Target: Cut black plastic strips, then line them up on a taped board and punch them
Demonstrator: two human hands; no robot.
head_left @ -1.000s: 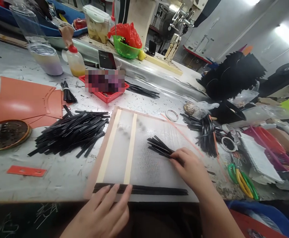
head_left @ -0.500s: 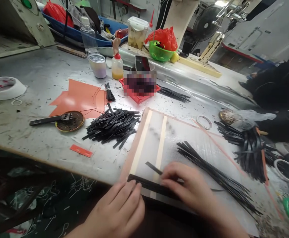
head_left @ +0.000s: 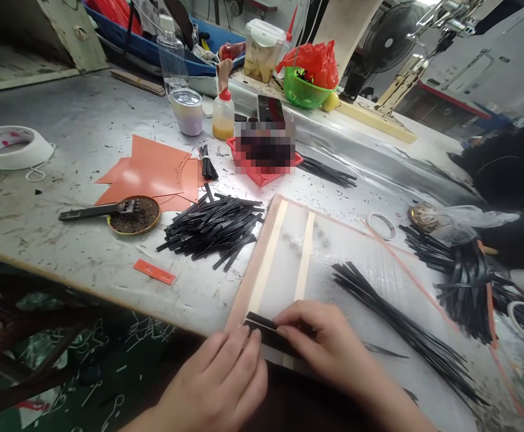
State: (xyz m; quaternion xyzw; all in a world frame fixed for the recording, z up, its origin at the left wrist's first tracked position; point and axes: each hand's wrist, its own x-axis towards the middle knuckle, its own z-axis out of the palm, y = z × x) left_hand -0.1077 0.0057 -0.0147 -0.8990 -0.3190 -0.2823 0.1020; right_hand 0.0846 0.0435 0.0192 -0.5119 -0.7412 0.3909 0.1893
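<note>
Near the front edge of a pale translucent board (head_left: 284,264), my right hand (head_left: 327,342) pinches a narrow black strip (head_left: 261,320) between thumb and forefinger. The strip lies alongside other black strips on a band of cream tape (head_left: 268,258). My left hand (head_left: 219,375) is closed, its fingertips pressed together at the left ends of these strips by the board's corner. Its thumb is hidden. A bundle of long black strips (head_left: 392,318) lies on the board to the right of my right hand. Beneath that hand's wrist, a pointed dark tip (head_left: 385,350) pokes out.
Left of the board lie a heap of short black strips (head_left: 212,228), a round lid with a brush (head_left: 133,215), an orange-red piece (head_left: 154,272) and orange sheets (head_left: 154,168). A red basket (head_left: 264,174) and a glue bottle (head_left: 223,117) stand behind. More black strips (head_left: 464,288) lie right.
My right hand has brought the loose strip down and left, from above the board onto the row beside my left fingertips. My left hand stays at the corner. The view has shifted slightly.
</note>
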